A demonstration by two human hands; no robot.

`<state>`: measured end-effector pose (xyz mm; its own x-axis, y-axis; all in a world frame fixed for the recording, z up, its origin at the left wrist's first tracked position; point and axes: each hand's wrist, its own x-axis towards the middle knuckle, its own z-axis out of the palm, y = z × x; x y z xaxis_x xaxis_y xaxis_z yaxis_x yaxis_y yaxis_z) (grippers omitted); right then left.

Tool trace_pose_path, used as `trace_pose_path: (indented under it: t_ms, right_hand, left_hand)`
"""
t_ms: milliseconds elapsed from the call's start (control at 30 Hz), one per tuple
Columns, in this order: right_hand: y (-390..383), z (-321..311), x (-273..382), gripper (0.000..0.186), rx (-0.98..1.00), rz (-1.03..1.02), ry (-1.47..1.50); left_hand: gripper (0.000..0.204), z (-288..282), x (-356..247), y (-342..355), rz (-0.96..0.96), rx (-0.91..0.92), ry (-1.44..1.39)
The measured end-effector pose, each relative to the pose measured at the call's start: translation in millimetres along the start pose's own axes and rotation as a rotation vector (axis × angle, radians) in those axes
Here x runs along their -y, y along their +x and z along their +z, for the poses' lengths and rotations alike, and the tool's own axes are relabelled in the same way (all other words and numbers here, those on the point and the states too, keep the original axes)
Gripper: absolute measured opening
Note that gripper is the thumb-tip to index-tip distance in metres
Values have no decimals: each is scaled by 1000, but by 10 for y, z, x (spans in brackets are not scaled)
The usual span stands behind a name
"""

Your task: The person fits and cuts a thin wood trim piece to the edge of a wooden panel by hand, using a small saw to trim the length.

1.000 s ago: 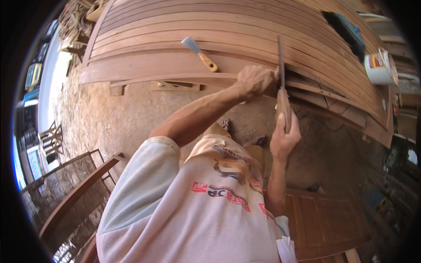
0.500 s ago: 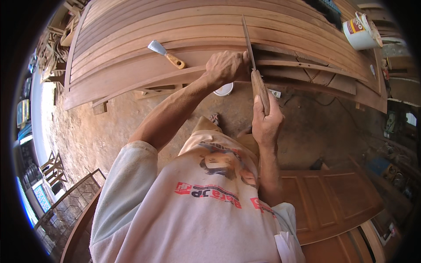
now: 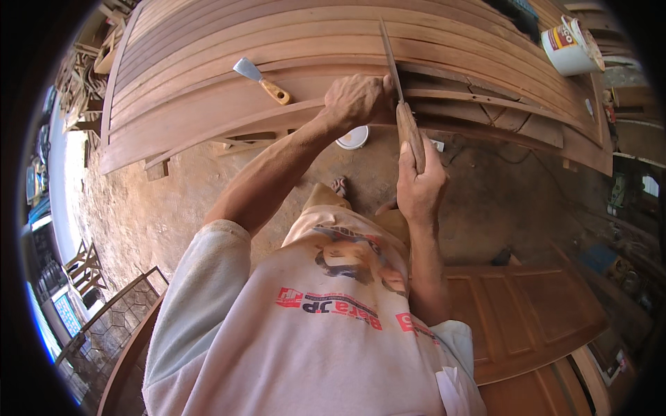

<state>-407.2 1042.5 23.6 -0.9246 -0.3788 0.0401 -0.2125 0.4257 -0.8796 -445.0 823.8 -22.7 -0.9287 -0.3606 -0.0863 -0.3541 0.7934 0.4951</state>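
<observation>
We are clenching the long stiff metal file (image 3: 390,59) by its wooden handle (image 3: 411,135) with our right hand (image 3: 420,187); our left hand (image 3: 357,100) is steadying the blade over the slatted wooden door (image 3: 277,41).

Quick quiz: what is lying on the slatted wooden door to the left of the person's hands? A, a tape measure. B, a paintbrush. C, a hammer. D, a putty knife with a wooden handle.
D: a putty knife with a flat metal blade and a wooden handle rests on the wooden door, left of the left hand.
</observation>
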Motion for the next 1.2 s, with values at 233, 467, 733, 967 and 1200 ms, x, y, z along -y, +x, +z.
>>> trace_pose_path:
  t_ms: [233,467,733,967,1200]
  right_hand:
    - [-1312,-771,-306,40,-13,142,9]
    - [-656,-806,-358,38,-101,-185,11]
    - [541,-717,-228,38,-151,-369,-128]
    - [1810,-421,-382,45,-19,-729,-535]
    - [2872,-541,-881,47,142,-956,-782]
  left_hand:
    - [70,-19,-86,18,27,-25,1]
    - [60,-132,-123,-94,-31,21,-36]
    - [45,-198,-145,-306,81,29,-74]
    - [35,-386,-534,-1094,134,-86,-216]
    - [34,-472,-1005,-1571,277,-262,-326]
